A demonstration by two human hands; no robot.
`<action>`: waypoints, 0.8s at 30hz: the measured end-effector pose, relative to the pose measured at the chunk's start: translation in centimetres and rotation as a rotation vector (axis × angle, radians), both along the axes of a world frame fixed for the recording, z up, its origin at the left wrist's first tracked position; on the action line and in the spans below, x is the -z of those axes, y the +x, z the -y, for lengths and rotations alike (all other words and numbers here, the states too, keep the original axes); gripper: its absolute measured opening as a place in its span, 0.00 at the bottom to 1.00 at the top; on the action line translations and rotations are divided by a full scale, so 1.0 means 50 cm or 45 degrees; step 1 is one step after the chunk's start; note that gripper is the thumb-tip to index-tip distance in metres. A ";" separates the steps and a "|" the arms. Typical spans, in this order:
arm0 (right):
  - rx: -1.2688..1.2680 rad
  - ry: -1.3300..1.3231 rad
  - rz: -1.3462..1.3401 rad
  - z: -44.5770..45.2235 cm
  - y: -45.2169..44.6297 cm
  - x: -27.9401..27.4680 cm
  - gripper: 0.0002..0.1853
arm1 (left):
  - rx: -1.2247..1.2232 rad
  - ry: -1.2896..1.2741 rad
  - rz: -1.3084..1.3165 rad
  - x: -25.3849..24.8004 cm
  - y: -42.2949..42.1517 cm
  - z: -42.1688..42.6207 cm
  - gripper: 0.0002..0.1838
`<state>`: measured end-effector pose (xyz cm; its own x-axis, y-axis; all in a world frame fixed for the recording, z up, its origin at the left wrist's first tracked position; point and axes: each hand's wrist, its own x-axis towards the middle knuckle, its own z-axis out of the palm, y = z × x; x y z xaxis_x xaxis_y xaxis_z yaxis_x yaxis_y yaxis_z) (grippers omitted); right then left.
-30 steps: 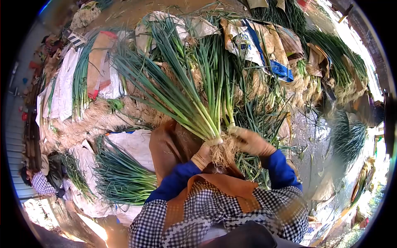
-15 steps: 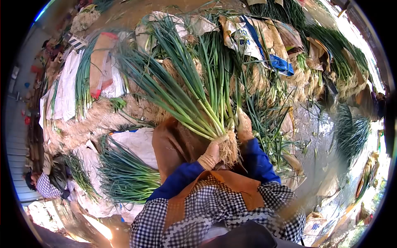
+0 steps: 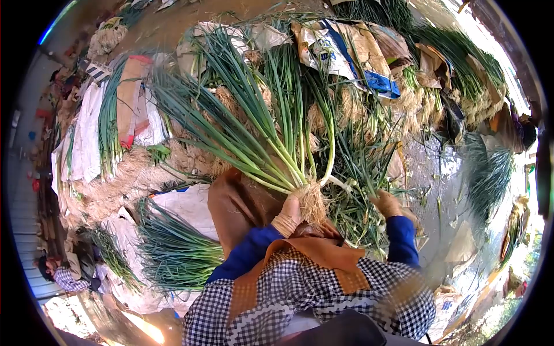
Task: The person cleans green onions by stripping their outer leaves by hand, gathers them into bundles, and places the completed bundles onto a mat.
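A bunch of green onions (image 3: 254, 124) fans up and to the left, its pale stems and stringy roots (image 3: 314, 206) near my lap. My left hand (image 3: 290, 214) is wrapped round the base of the stems, just left of the roots. One stalk (image 3: 331, 141) curves apart on the bunch's right side. My right hand (image 3: 386, 204) is off to the right, away from the bunch, over loose leaves (image 3: 360, 222). Its fingers look closed, but whether they hold a leaf is too small to tell.
A pile of green onions (image 3: 179, 248) lies on white sacking (image 3: 187, 209) at lower left. More bundles with roots lie behind, partly under sacks (image 3: 375, 55). Wet ground (image 3: 430, 167) shows at right. Another person (image 3: 66, 278) is at far left.
My right hand has moved away from the bunch, out to the right over the loose leaves. My left hand keeps its hold on the stems. One stalk now bends out to the right.
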<state>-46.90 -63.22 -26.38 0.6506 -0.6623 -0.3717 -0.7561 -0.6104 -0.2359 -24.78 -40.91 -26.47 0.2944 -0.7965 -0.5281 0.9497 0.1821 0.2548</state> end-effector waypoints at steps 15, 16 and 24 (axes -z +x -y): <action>-1.118 0.794 0.383 -0.242 0.158 -0.127 0.12 | -0.096 0.199 0.206 0.015 -0.039 0.029 0.13; -0.909 0.995 0.269 -0.227 0.134 -0.113 0.13 | -0.126 0.218 0.146 0.001 -0.038 0.027 0.13; 0.407 2.428 1.234 -0.063 0.294 0.001 0.35 | 0.068 -0.088 -0.007 -0.025 -0.016 -0.006 0.15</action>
